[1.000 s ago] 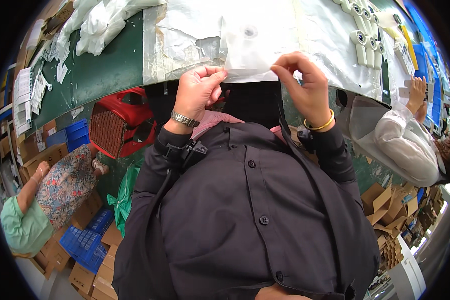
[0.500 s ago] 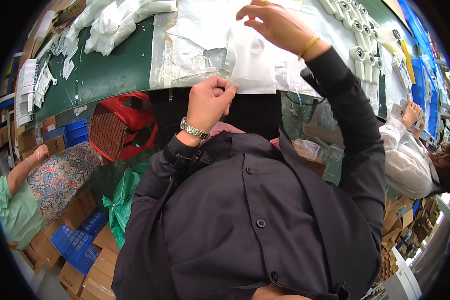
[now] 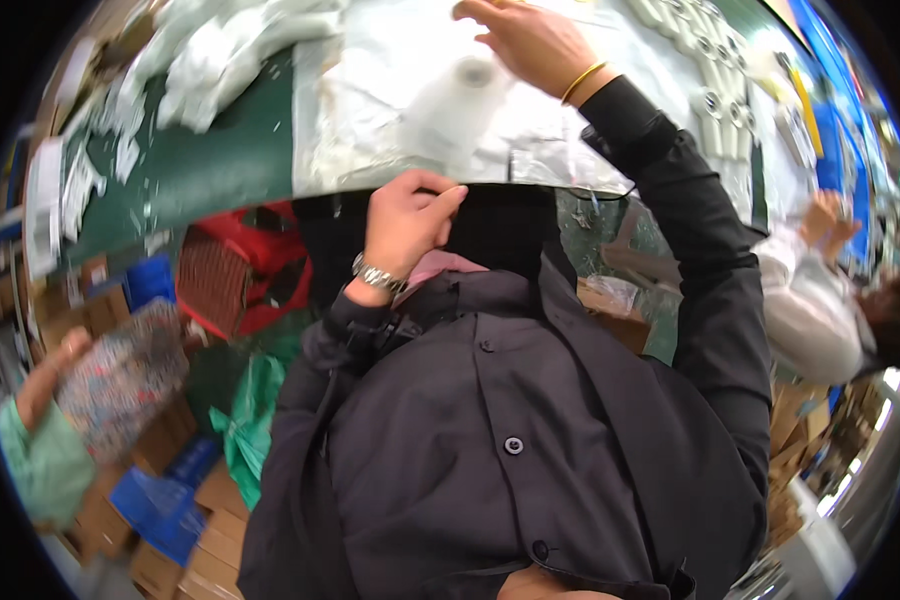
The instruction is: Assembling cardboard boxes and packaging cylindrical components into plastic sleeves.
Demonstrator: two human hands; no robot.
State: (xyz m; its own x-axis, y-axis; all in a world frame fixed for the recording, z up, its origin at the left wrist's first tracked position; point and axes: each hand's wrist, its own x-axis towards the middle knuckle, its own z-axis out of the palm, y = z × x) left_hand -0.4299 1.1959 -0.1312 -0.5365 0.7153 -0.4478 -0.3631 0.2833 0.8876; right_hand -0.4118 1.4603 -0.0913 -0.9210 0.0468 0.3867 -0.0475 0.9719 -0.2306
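On the white-covered part of the table lies a translucent white plastic bag point(image 3: 440, 120), with a pale round-ended item point(image 3: 473, 72) showing blurred through it. Above its right side is my right hand point(image 3: 535, 45), thumb and forefinger apart, with nothing visible between them; the upper frame edge cuts off part of it. My left hand point(image 3: 402, 225), wearing a metal-band watch, hovers by the table's front edge, just below the bag. Its fingers are curled, thumb against forefinger, and no object shows in them.
White plastic bags point(image 3: 230, 55) are heaped at the far left of the green table point(image 3: 210, 165). White round-headed handles point(image 3: 715, 115) stand in rows at right. A red chair point(image 3: 245, 265) sits below the table's left side. Other people work at left point(image 3: 40, 450) and right point(image 3: 815, 310).
The bag has slid left and away from the front edge, now tilted. My right hand has shifted slightly left and farther away; my left hand is slightly lower.
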